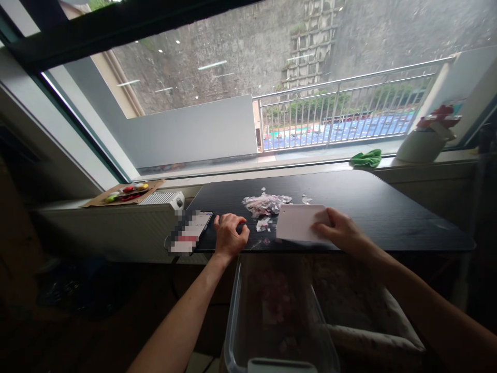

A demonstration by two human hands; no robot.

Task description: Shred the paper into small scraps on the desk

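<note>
My right hand (337, 226) pinches the right edge of a flat white card (297, 223), which has a small dark hole near its upper left corner. The card is at the front of a dark tabletop (380, 207), beside a pile of small pale paper scraps (266, 203). A few scraps lie loose near the pile. At the left front of the table is my left hand (232, 233), its fingers curled with a dark gap between thumb and index finger. I see nothing clearly held there. A phone (193, 231), partly pixelated, lies just left of it.
Below the table's front edge stands a clear plastic bin (233, 321) with pale pieces inside. A white radiator (128, 228) carries a brown sheet with colourful items (128, 192). On the sill are a green cloth (367, 158) and a pale container (421, 145). A window rises behind.
</note>
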